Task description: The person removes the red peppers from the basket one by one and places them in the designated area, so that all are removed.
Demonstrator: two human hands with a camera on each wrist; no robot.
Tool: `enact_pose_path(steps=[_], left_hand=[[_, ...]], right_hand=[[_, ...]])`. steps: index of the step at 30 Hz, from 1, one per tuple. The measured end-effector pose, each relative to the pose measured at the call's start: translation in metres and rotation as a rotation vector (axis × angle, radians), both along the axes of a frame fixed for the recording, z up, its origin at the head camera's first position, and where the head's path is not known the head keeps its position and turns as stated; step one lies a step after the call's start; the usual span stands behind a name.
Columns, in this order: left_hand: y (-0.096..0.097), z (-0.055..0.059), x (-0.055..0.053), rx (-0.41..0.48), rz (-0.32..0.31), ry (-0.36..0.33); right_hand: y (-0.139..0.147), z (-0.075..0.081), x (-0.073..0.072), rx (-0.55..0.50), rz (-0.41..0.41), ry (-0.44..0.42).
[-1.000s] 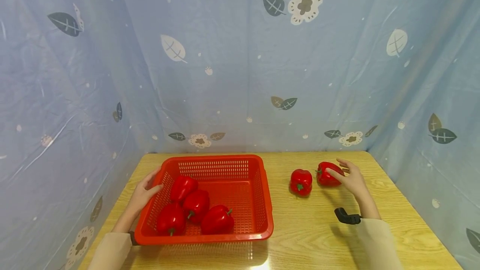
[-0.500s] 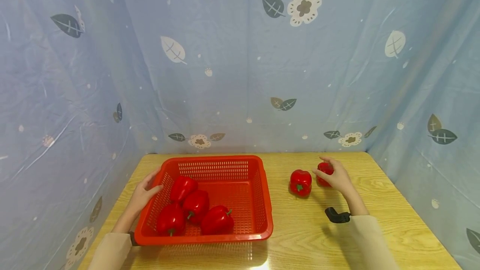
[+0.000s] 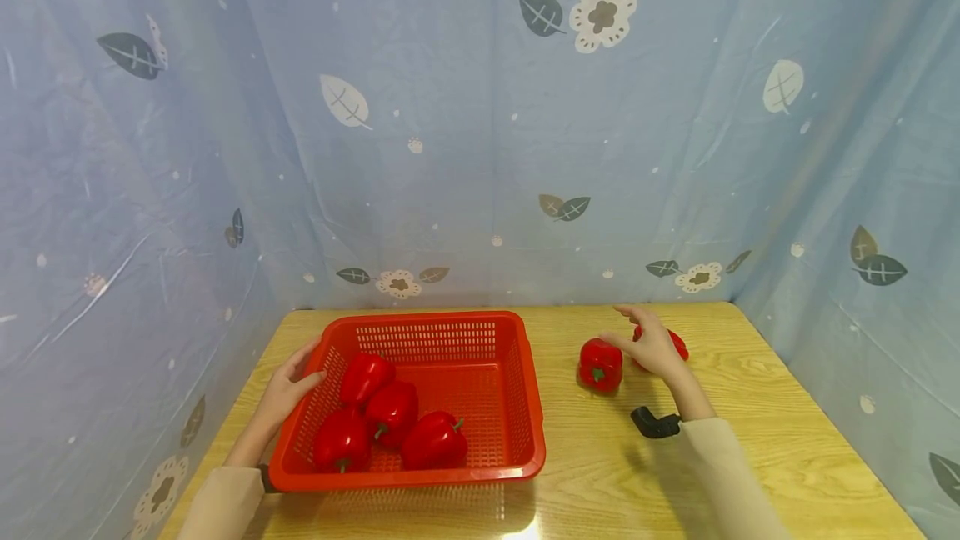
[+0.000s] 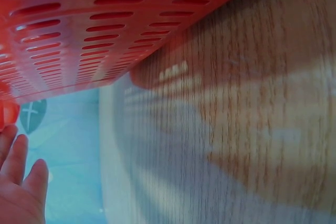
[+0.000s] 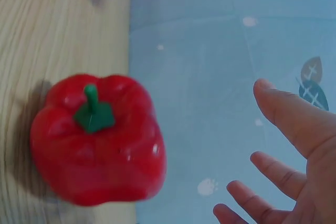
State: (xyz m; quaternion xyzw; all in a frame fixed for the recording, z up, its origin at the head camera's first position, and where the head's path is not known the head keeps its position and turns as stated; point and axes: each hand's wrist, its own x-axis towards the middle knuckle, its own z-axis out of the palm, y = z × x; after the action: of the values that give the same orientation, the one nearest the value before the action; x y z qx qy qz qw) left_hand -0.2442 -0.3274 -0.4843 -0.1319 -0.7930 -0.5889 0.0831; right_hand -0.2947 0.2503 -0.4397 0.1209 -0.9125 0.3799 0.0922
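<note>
Right hand [image 3: 654,346] hovers with fingers spread and relaxed, gripping nothing, right of centre in the head view, between two glossy red bell peppers on the pale wooden table [image 3: 600,457]: the nearer pepper [image 3: 601,364] sits just left of its fingertips, the other pepper [image 3: 677,343] peeks out behind it. Left hand [image 3: 287,390], fingers straight, rests against the left wall of the red slotted plastic basket [image 3: 517,407], lower left, with four red peppers [image 3: 390,423] inside.
</note>
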Motion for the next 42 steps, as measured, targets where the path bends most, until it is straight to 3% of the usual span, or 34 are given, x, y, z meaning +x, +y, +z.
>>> enact_pose_path(steps=[8,21,32,42], left_hand=[[0.0,-0.001,0.001,-0.01,0.011,0.011],[0.0,-0.002,-0.001,-0.025,0.022,0.02],[-0.001,-0.002,0.0,-0.033,0.024,0.028],[0.0,0.0,0.0,-0.02,0.023,0.006]], right_hand=[[-0.017,0.002,-0.003,-0.045,0.029,-0.016],[-0.051,0.014,-0.004,-0.011,0.085,0.021],[-0.089,0.028,0.006,-0.021,0.178,0.041],[-0.117,0.029,0.008,-0.003,0.239,0.036]])
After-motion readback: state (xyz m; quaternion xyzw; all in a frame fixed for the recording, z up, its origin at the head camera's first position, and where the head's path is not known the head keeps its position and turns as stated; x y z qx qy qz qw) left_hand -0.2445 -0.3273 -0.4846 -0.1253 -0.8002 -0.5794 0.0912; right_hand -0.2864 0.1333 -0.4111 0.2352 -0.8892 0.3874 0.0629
